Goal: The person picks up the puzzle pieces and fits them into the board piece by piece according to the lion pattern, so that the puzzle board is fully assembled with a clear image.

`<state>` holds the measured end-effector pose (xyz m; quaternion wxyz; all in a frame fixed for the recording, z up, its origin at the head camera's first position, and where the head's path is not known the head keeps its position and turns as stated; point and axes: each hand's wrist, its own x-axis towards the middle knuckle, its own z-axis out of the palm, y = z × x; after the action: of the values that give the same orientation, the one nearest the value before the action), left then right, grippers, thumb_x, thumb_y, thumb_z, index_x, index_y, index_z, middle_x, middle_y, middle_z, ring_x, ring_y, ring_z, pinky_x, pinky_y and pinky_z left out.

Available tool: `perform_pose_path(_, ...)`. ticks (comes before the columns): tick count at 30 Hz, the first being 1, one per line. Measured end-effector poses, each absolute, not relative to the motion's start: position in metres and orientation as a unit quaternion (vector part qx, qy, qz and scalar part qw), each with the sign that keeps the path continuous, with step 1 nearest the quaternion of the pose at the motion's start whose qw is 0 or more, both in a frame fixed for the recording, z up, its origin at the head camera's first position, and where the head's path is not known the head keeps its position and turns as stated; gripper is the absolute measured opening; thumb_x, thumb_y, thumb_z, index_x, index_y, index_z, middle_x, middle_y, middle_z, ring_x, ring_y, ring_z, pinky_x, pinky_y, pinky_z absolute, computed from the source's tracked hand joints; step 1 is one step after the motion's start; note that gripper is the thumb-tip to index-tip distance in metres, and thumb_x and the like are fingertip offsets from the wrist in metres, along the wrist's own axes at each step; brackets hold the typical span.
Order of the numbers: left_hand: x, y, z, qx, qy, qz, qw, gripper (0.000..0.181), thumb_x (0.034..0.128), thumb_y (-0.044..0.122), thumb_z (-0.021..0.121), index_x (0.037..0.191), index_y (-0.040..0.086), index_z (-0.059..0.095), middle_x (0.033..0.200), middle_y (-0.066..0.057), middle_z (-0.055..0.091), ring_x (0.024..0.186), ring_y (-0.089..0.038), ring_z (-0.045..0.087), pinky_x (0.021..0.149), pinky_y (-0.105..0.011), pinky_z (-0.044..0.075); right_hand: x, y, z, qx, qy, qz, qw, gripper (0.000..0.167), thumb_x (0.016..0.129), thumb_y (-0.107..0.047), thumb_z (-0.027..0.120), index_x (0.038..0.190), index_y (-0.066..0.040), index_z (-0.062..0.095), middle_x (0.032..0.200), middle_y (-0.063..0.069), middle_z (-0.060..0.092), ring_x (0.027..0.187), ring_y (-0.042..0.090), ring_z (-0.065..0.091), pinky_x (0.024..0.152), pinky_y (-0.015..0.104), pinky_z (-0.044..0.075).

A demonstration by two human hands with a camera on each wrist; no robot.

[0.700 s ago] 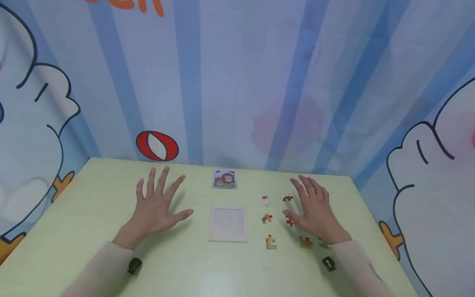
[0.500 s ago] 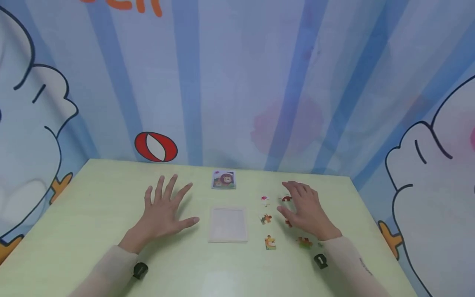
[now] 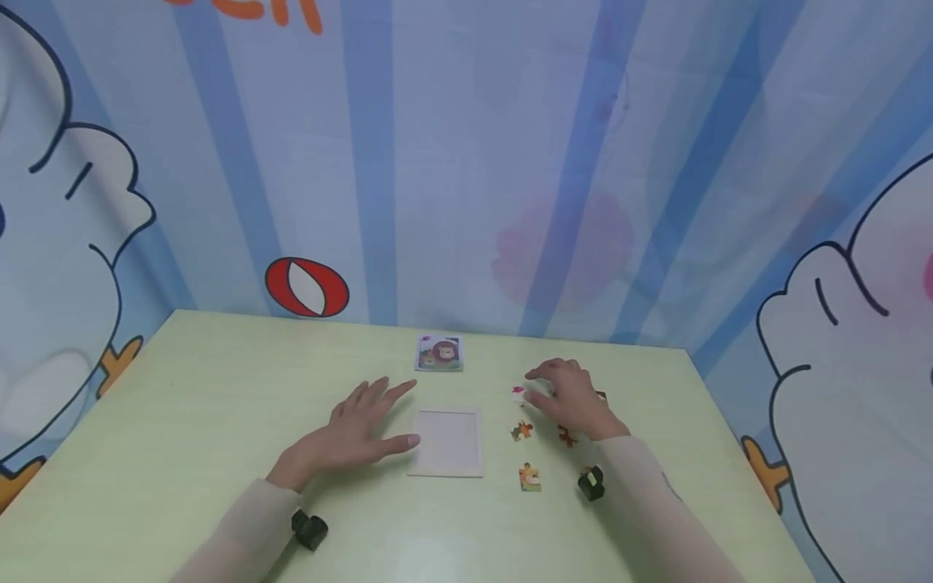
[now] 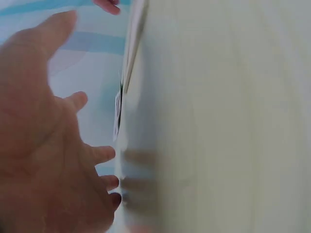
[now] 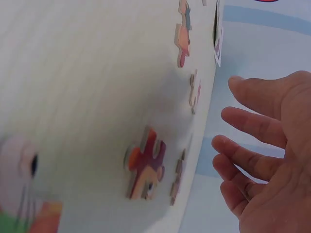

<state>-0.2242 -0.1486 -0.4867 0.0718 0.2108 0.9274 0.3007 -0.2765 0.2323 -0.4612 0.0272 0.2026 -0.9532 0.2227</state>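
Cardboard or thin wood, can't tell which, for the puzzle pieces [image 5: 148,167]. They lie on the table [image 3: 219,364], right of the tray [image 3: 452,449]; flower piece [image 3: 518,393] is just beside the right hand [image 3: 572,401], orange piece [image 3: 521,431] and yellow piece [image 3: 530,478] nearer the wearer. Likely light and stiff; printed faces maybe a bit slick. Knobs look like the weak spots, so pinch opposite side edges with thumb and finger, off the knobs. Edge thickness seen up close should give fingertips enough to catch. Right hand: fingers loosely bent above the pieces, nothing held. Left hand [image 3: 357,433]: fingers spread, nothing held, thumb tip at the tray's left edge, contact unclear. Tray lies flat, probably light, could slide; steady by the rim. Picture card [image 3: 440,354] behind it.
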Motion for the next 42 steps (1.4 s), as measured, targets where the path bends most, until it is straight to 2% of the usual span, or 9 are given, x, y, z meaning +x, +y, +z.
perform_pose_path(7, -0.228, -0.143, -0.498, 0.218, 0.929, 0.281, 0.105, 0.096, 0.0882, 0.076, 0.07, 0.169, 0.041, 0.03, 0.181, -0.021, 0.009, 0.165, -0.057, 0.0, 0.123, -0.085, 0.006, -0.288, 0.23, -0.469, 0.208, -0.956, 0.207, 0.014, 0.031, 0.102, -0.023, 0.072, 0.127, -0.004, 0.077, 0.13, 0.02, 0.075, 0.124, 0.046, 0.062, 0.104, 0.069, 0.046)
perform_pose_path(15, -0.224, -0.143, -0.49, 0.224, 0.933, 0.255, 0.117, 0.091, 0.0912, 0.064, 0.074, 0.167, 0.029, 0.038, 0.18, -0.024, 0.007, 0.165, -0.059, 0.0, 0.123, -0.084, 0.008, -0.291, 0.227, -0.476, 0.194, -0.957, 0.217, -0.008, 0.029, 0.099, -0.022, 0.076, 0.123, -0.005, 0.079, 0.13, 0.022, 0.072, 0.125, 0.046, 0.06, 0.107, 0.069, 0.044)
perform_pose_path(21, -0.224, -0.144, -0.496, 0.224, 0.928, 0.276, 0.107, 0.092, 0.0882, 0.067, 0.075, 0.165, 0.032, 0.041, 0.18, -0.024, 0.008, 0.164, -0.059, -0.001, 0.122, -0.085, 0.005, -0.291, 0.224, -0.477, 0.177, -0.956, 0.232, -0.005, 0.029, 0.096, -0.02, 0.08, 0.12, -0.005, 0.074, 0.126, 0.02, 0.072, 0.122, 0.042, 0.062, 0.109, 0.064, 0.045)
perform_pose_path(24, -0.226, -0.144, -0.5, 0.235, 0.925, 0.283, 0.095, 0.091, 0.088, 0.068, 0.075, 0.165, 0.034, 0.042, 0.18, -0.025, 0.009, 0.163, -0.06, 0.0, 0.12, -0.087, 0.004, -0.29, 0.223, -0.477, 0.148, -0.956, 0.255, -0.01, 0.031, 0.094, -0.018, 0.082, 0.121, -0.006, 0.071, 0.117, 0.016, 0.073, 0.111, 0.034, 0.065, 0.104, 0.056, 0.05)
perform_pose_path(27, -0.228, -0.144, -0.506, 0.236, 0.925, 0.287, 0.084, 0.093, 0.0863, 0.072, 0.075, 0.165, 0.035, 0.041, 0.18, -0.024, 0.011, 0.163, -0.06, 0.001, 0.12, -0.087, 0.005, -0.289, 0.223, -0.477, 0.13, -0.95, 0.284, -0.012, 0.03, 0.094, -0.016, 0.083, 0.119, -0.008, 0.07, 0.107, 0.011, 0.073, 0.096, 0.025, 0.064, 0.091, 0.046, 0.055)
perform_pose_path(30, -0.228, -0.143, -0.508, 0.226, 0.926, 0.291, 0.08, 0.095, 0.0847, 0.073, 0.077, 0.163, 0.032, 0.041, 0.18, -0.022, 0.012, 0.164, -0.057, 0.002, 0.121, -0.085, 0.008, -0.288, 0.223, -0.479, 0.128, -0.942, 0.309, -0.014, 0.029, 0.094, -0.014, 0.083, 0.118, -0.008, 0.068, 0.099, 0.009, 0.071, 0.085, 0.02, 0.06, 0.08, 0.038, 0.053)
perform_pose_path(32, -0.227, -0.144, -0.509, 0.223, 0.928, 0.29, 0.077, 0.092, 0.0844, 0.072, 0.077, 0.16, 0.032, 0.044, 0.179, -0.022, 0.013, 0.164, -0.058, 0.003, 0.12, -0.085, 0.009, -0.287, 0.223, -0.48, 0.126, -0.939, 0.319, -0.015, 0.029, 0.094, -0.014, 0.083, 0.118, -0.009, 0.068, 0.096, 0.007, 0.07, 0.082, 0.018, 0.059, 0.077, 0.034, 0.051)
perform_pose_path(37, -0.224, -0.144, -0.503, 0.232, 0.922, 0.3, 0.075, 0.085, 0.0852, 0.067, 0.08, 0.154, 0.027, 0.049, 0.177, -0.027, 0.016, 0.161, -0.063, 0.005, 0.117, -0.088, 0.009, -0.286, 0.222, -0.482, 0.125, -0.939, 0.321, -0.003, 0.026, 0.094, -0.014, 0.082, 0.117, -0.011, 0.069, 0.094, 0.006, 0.071, 0.08, 0.017, 0.059, 0.074, 0.032, 0.051)
perform_pose_path(42, -0.225, -0.145, -0.506, 0.239, 0.919, 0.305, 0.069, 0.086, 0.0854, 0.07, 0.079, 0.155, 0.03, 0.048, 0.178, -0.026, 0.015, 0.161, -0.062, 0.005, 0.116, -0.088, 0.008, -0.284, 0.222, -0.479, 0.117, -0.935, 0.335, 0.014, 0.017, 0.097, -0.013, 0.078, 0.113, -0.014, 0.073, 0.091, 0.006, 0.074, 0.077, 0.017, 0.061, 0.07, 0.032, 0.051)
